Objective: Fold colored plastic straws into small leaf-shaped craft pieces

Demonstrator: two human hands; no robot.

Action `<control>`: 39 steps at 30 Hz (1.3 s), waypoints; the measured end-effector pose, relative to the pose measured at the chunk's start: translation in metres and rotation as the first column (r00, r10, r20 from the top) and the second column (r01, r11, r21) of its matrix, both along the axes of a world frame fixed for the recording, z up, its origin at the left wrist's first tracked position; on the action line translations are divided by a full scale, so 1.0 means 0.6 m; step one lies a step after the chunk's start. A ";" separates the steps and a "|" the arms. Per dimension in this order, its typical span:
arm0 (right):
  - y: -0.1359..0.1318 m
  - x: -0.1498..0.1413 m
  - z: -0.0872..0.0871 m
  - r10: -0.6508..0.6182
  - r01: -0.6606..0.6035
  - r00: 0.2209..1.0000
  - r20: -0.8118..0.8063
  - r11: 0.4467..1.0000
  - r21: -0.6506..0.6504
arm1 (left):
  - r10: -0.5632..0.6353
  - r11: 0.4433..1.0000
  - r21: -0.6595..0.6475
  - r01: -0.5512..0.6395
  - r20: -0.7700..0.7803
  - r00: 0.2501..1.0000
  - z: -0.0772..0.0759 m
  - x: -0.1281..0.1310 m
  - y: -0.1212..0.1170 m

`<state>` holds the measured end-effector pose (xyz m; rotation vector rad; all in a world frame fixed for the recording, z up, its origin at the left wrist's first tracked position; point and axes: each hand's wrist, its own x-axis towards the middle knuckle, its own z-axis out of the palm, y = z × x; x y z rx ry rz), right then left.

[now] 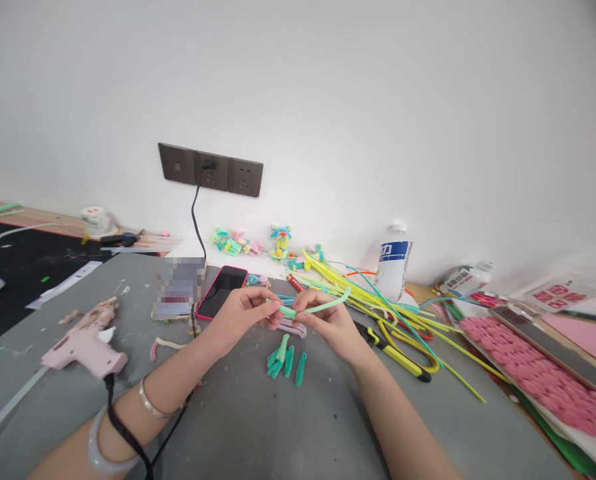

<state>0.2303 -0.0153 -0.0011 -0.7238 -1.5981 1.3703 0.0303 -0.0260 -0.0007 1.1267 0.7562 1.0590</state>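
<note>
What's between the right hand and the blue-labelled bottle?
In the head view, mostly yellow fuzzy stems lie between the right hand and the bottle; the held green stem also pokes that way.

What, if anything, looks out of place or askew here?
The pink glue gun at left lies on its side, its barrel smeared brownish. Its black cord seems draped over the left forearm, odd because it could snag.
</note>
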 end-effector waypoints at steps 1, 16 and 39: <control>0.000 0.001 0.001 0.015 -0.014 1.000 -0.008 1.000 0.012 | -0.009 1.000 -0.005 0.009 0.010 1.000 0.001 0.000 -0.001; -0.004 0.008 0.007 0.221 -0.219 0.975 0.001 0.967 -0.133 | -0.048 0.999 0.003 0.048 -0.043 0.998 0.000 0.002 -0.002; 0.017 0.015 -0.002 -0.061 0.052 0.997 -0.051 0.985 -0.163 | -0.035 0.994 0.076 0.084 -0.503 0.863 -0.017 -0.014 0.015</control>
